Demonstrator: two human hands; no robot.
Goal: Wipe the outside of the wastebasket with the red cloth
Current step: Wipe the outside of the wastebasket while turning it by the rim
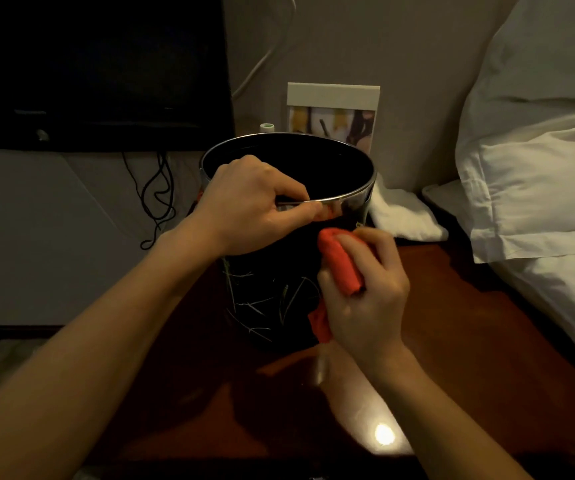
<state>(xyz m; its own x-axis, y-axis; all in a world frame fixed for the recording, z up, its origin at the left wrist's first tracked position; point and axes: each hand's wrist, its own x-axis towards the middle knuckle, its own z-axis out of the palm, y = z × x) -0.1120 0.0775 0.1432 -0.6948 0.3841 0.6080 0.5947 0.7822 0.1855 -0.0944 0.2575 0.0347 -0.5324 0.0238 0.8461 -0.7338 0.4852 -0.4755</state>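
A black wastebasket [272,299] with a shiny metal rim and pale line patterns stands upright on a dark red-brown nightstand [452,341]. My left hand [251,206] grips the near rim, fingers inside and thumb on the outside. My right hand [365,296] holds a bunched red cloth [341,261] pressed against the basket's right outer side, just below the rim. A lower corner of the cloth hangs out under my palm. The basket's inside is dark.
A white picture frame [332,112] and a small white bottle cap [267,127] stand behind the basket. A white folded towel [403,213] lies right of it. Pillows [538,150] fill the right. Black cables [157,199] hang at left under a dark screen [95,64].
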